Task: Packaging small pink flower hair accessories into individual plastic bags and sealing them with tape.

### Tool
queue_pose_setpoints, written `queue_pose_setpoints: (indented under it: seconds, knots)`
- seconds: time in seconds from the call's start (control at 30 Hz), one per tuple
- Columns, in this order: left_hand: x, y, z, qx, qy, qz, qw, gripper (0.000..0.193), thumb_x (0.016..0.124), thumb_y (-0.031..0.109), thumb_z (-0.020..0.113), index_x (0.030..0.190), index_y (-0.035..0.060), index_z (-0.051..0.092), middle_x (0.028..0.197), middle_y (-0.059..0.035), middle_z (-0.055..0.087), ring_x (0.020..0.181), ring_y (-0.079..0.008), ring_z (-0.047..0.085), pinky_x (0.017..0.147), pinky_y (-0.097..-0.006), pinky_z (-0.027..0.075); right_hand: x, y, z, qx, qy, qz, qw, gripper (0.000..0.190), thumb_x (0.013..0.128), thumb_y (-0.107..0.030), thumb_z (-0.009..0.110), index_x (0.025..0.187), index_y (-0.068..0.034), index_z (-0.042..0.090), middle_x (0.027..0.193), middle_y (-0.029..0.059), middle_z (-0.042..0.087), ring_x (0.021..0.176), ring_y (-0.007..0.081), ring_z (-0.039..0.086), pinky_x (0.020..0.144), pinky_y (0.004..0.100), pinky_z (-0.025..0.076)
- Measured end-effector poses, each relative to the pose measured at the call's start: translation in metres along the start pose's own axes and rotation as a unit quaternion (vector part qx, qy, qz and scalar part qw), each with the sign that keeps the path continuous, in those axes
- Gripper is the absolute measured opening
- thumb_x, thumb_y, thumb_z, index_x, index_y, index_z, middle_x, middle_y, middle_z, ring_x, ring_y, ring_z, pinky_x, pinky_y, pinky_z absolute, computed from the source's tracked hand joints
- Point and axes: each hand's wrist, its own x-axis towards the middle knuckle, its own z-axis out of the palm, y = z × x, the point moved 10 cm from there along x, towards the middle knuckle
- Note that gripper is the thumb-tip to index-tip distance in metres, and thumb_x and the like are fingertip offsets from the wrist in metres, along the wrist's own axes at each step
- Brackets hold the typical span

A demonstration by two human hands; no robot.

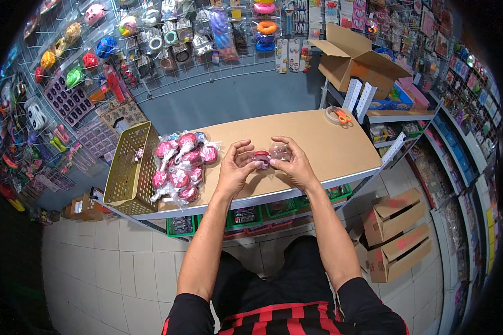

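Above the middle of the tabletop, my left hand [237, 165] and my right hand [292, 162] pinch a small red-topped item [261, 155] between them. Clear plastic [280, 150] shows within the curl of my right fingers; whether it is joined to the item is hard to tell. Thumbs meet near the item's lower side, hiding part of it. To the left lies a pile of round pink items in clear plastic wrap [180, 165], several with pale bow-like patterns and twisted wrapping.
An olive perforated plastic basket [123, 167] stands at the tan tabletop's [276, 125] left end. Orange-handled scissors [343, 116] and a tape roll [332, 114] lie at the back right. An open cardboard box [352, 63] sits beyond; more cartons [398, 243] stand on the floor. Green baskets [245, 216] sit below.
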Motion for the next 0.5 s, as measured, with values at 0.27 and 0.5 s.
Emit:
queue_pose_setpoints:
  seconds: [0.27, 0.5]
  knots:
    - [0.001, 0.003, 0.011, 0.100, -0.033, 0.061, 0.993, 0.037, 0.087, -0.008, 0.073, 0.119, -0.0017, 0.057, 0.116, -0.0131, 0.066, 0.108, -0.0198, 0.068, 0.095, -0.0319, 0.059, 0.002, 0.003, -0.007, -0.117, 0.013, -0.034, 0.992, 0.023, 0.090, -0.003, 0.070, 0.113, -0.002, 0.071, 0.111, 0.0062, 0.065, 0.103, 0.0149, 0.063, 0.091, 0.0292, 0.051]
    - [-0.001, -0.009, 0.004, 0.097, -0.019, -0.015, 0.995, 0.019, 0.096, 0.002, 0.067, 0.111, -0.0001, 0.056, 0.109, -0.0124, 0.070, 0.101, -0.0161, 0.068, 0.087, -0.0293, 0.058, 0.003, 0.022, -0.021, -0.045, 0.066, -0.006, 0.997, 0.010, 0.093, -0.003, 0.069, 0.100, 0.004, 0.071, 0.112, 0.0050, 0.063, 0.091, 0.0122, 0.063, 0.080, 0.0242, 0.053]
